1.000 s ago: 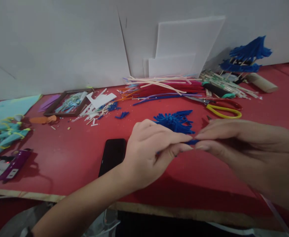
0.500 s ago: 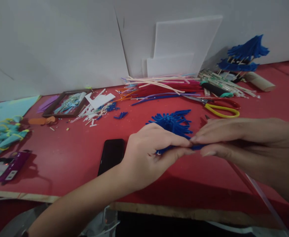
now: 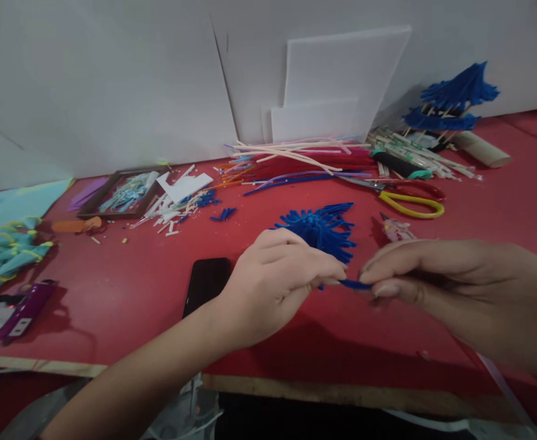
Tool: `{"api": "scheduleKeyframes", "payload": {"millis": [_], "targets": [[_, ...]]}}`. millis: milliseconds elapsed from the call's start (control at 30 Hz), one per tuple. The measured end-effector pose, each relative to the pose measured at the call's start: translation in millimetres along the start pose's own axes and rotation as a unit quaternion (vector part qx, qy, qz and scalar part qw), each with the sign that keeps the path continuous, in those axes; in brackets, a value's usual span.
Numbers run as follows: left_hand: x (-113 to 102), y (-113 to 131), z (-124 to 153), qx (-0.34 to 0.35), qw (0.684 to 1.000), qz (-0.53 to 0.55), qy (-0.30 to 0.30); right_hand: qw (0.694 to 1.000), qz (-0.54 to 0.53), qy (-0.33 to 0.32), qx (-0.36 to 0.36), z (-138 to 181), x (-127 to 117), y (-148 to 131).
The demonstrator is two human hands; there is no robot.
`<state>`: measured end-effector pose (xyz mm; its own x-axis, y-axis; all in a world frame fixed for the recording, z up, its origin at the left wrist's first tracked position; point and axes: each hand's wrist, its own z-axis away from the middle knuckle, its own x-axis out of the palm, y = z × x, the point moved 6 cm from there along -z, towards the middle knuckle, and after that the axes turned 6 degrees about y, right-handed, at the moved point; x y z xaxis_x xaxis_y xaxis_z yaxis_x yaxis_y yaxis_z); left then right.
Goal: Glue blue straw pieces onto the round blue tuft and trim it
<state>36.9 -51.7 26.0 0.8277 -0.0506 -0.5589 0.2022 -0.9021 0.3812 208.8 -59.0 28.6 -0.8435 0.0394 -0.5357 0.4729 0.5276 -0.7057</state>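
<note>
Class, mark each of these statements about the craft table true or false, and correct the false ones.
1. Both hands pinch one blue strip. True.
2. The phone lies right of the right hand. False: it lies beside the left hand, on its left.
3. The scissors have green handles. False: one yellow, one red.
4. A pile of blue strips lies behind the hands. True.

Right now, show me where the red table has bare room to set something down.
Bare red table lies between the black phone and the purple device, and right of the yellow-handled scissors. It is crowded along the wall: straws, white scraps, and the blue pile.
</note>
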Motion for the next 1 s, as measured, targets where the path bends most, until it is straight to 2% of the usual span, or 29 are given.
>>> {"api": "scheduleKeyframes", "payload": {"millis": [200, 300, 433, 500, 567, 733, 1000], "targets": [[-4.5, 0.6, -1.4, 0.03, 0.999, -0.029, 0.001, 0.993, 0.023, -0.005, -0.118, 2.2, 3.5, -10.4], [-5.1, -1.5, 1.3, 0.02, 0.999, -0.05, 0.007, 0.978, 0.081, 0.02, -0.19, 5.4, 3.8, -13.3], [-5.3, -15.6, 11.2, -0.07, 0.994, -0.066, 0.061, 0.928, 0.218, 0.086, -0.289, 19.6, 1.8, -6.2], [-3.9, -24.5, 17.5, -0.12, 0.987, -0.064, 0.081, 0.905, 0.252, 0.096, -0.328, 28.8, 2.4, -0.1], [-0.8, -30.4, 21.6, -0.144, 0.985, -0.062, 0.076, 0.889, 0.267, 0.092, -0.361, 36.7, 4.1, 4.4], [6.4, -32.9, 19.4, -0.145, 0.988, -0.046, 0.022, 0.885, 0.249, 0.047, -0.389, 39.9, 10.9, 6.0], [17.0, -36.1, 13.4, -0.171, 0.985, -0.008, 0.002, 0.875, 0.274, 0.071, -0.394, 28.8, 16.1, -7.3]]}}
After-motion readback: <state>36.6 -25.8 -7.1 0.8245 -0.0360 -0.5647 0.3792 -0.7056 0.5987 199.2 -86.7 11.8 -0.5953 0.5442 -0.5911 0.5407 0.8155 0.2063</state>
